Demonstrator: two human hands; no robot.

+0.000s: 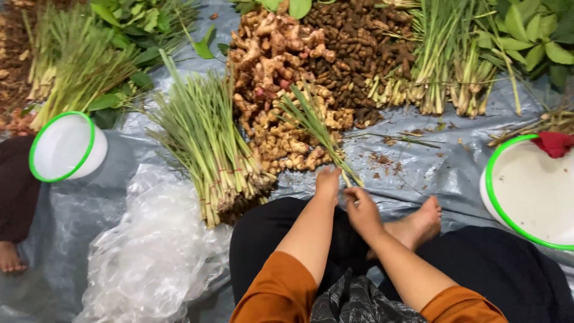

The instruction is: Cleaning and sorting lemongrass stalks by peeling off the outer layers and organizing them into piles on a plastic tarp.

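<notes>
My left hand (327, 182) and my right hand (362, 210) meet over my lap at the root end of a small bunch of lemongrass stalks (314, 122). Both hands grip that bunch, whose green tops fan up and to the left over a heap of ginger roots (272, 90). Just left of my knee lies a big tied bundle of lemongrass (206, 143) with its roots toward me. My bare foot (418, 224) rests on the sheet to the right of my hands.
A grey plastic sheet (430, 173) covers the floor. White bowls with green rims sit at left (63, 146) and right (529, 191), the right one holding a red cloth (555, 143). Crumpled clear plastic (149, 251) lies at lower left. Dark roots (353, 48), more lemongrass (454, 72) and leaves lie beyond.
</notes>
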